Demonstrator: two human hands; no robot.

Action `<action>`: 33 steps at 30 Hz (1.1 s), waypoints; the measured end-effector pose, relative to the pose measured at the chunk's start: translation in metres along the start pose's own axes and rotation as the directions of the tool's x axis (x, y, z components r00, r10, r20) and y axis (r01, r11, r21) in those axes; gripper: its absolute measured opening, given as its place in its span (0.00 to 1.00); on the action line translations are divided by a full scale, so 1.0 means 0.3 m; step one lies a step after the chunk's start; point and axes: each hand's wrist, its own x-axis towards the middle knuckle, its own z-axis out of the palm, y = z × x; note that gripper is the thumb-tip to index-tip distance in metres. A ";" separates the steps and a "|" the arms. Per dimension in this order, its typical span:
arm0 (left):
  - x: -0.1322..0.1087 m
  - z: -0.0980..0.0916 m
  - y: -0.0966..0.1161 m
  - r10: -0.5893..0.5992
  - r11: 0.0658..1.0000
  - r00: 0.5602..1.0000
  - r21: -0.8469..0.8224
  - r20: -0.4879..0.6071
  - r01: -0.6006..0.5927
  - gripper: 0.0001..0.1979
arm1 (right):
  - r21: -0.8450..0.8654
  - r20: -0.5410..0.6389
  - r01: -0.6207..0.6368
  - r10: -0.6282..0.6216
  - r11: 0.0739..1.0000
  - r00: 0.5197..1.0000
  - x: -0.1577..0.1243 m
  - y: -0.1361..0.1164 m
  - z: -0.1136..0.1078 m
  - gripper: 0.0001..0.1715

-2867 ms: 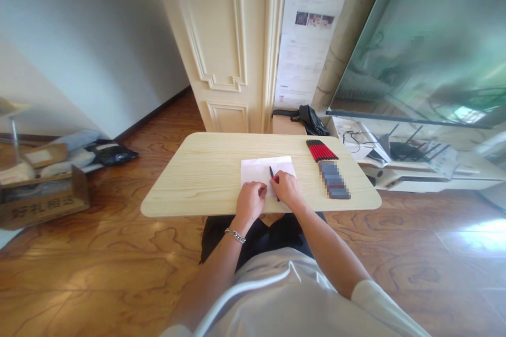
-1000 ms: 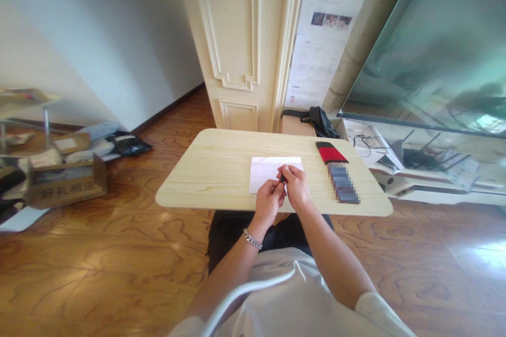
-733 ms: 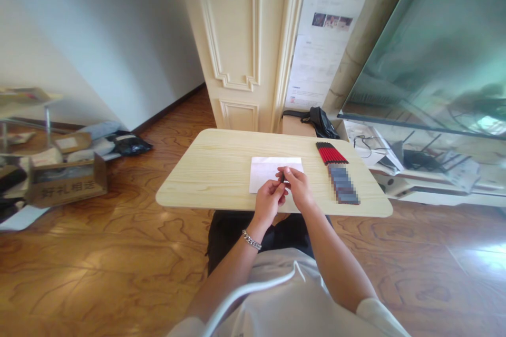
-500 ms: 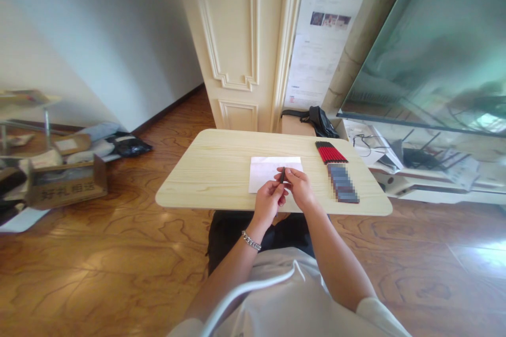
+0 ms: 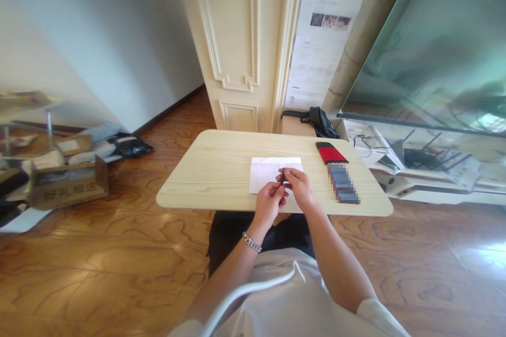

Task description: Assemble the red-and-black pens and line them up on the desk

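Note:
Between my two hands is a slim black pen, tilted nearly upright, with its lower part hidden by fingers. My left hand is closed, pinching it low down. The fingers of my right hand are closed on its upper part. Both hands are over the near edge of a white sheet of paper, covering its lower right corner. To the right, several red pens with black ends lie side by side in a row. Nearer to me lies a blurred-out dark blue pack.
The light wooden table has rounded corners. A black bag lies behind its far right side, before a large glass panel. On the floor at left are a cardboard box and a black plastic bag.
Hardly anything differs. Both hands keep their hold on the pen in the same place, and the view has shifted very slightly.

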 end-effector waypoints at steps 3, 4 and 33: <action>0.000 0.000 -0.003 0.002 1.000 1.000 0.007 -0.003 -0.002 0.17 | -0.031 -0.032 0.022 -0.023 0.999 0.999 0.000 -0.003 -0.001 0.24; 0.000 -0.001 -0.005 0.002 1.000 1.000 0.009 0.003 -0.002 0.17 | -0.039 -0.044 0.033 -0.035 0.999 0.998 0.000 -0.003 -0.002 0.23; -0.001 -0.021 -0.017 -0.002 0.998 1.000 0.068 0.003 0.001 0.20 | -0.058 0.027 -0.021 0.022 0.998 0.999 -0.003 -0.012 -0.020 0.22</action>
